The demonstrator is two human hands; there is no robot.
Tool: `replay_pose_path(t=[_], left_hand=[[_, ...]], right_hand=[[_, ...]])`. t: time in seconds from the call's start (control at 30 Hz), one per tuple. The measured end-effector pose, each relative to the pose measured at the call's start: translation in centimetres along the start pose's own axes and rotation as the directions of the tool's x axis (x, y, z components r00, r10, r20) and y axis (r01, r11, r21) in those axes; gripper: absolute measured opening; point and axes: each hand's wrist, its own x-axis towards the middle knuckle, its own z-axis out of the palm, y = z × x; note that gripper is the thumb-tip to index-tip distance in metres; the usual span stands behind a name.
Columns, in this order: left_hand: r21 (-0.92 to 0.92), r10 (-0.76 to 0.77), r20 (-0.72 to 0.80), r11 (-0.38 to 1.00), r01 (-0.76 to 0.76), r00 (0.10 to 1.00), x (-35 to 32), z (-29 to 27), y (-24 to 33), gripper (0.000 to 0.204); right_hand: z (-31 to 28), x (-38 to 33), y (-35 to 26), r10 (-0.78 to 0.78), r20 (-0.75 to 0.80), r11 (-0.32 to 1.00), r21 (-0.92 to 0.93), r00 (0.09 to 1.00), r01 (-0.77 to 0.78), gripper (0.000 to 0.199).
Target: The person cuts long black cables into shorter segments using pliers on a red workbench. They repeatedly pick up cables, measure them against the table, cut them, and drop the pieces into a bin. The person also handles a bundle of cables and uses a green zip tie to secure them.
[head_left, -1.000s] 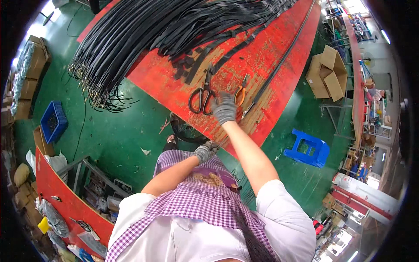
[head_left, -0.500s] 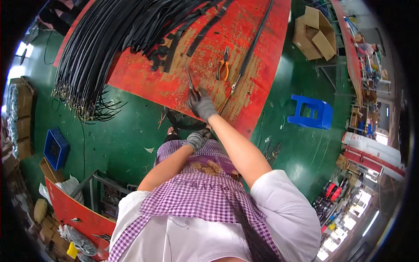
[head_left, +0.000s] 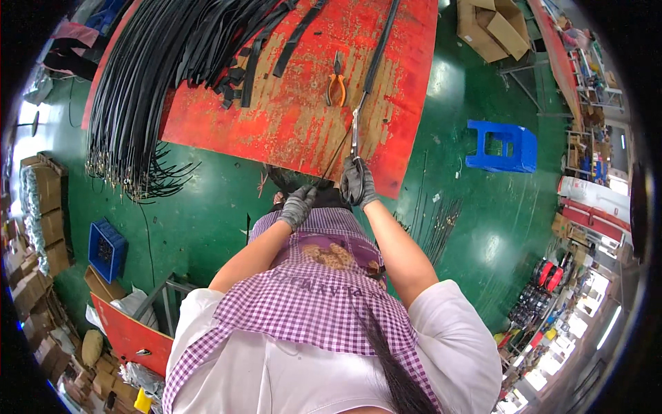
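Observation:
My right hand (head_left: 358,183), in a grey glove, is closed around the handles of a pair of scissors (head_left: 355,134). The blades point away from me over the red table. Their tips are at the near end of a long black sleeve (head_left: 381,52) that runs up the table. From that end a thin dark cord (head_left: 336,153) slants toward me, past the table edge. My gloved left hand (head_left: 298,207) is closed on this cord in front of my apron. Orange-handled pliers (head_left: 336,88) lie just left of the scissors.
A thick bundle of black strips (head_left: 131,90) hangs over the left side of the red table (head_left: 227,127). Short black offcuts (head_left: 231,86) lie beside it. A blue stool (head_left: 502,146) and an open cardboard box (head_left: 491,31) stand right; a blue crate (head_left: 107,250) is left.
My right hand has swung right with the scissors, whose tips are now at the sleeve's near end. My left hand has shifted slightly left and farther away. The view has turned a little.

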Motion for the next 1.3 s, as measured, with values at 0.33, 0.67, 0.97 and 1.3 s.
replay_pose_path(t=[0.33,0.67,0.97,1.3], left_hand=[[0.109,0.030,0.014,0.994,-0.032,0.999,-0.4,0.7,-0.1,0.019],[-0.190,-0.112,0.091,0.973,0.127,0.990,0.0,1.3,-1.7,0.021],[-0.475,-0.266,0.250,0.804,0.357,0.931,0.1,2.0,-2.5,0.020],[-0.592,-0.185,0.308,0.731,0.340,0.933,-1.1,3.4,-3.5,0.019]], right_hand=[[2.2,0.8,0.0,-0.010,-0.123,0.989,-0.150,0.992,-0.008,0.031],[1.7,1.0,1.5,-0.017,-0.110,0.994,-0.106,0.994,0.005,0.038],[2.6,-0.4,0.5,-0.022,-0.164,0.997,-0.082,0.986,0.009,0.033],[2.4,-0.5,0.9,-0.075,-0.067,0.997,0.018,0.995,0.077,0.030]])
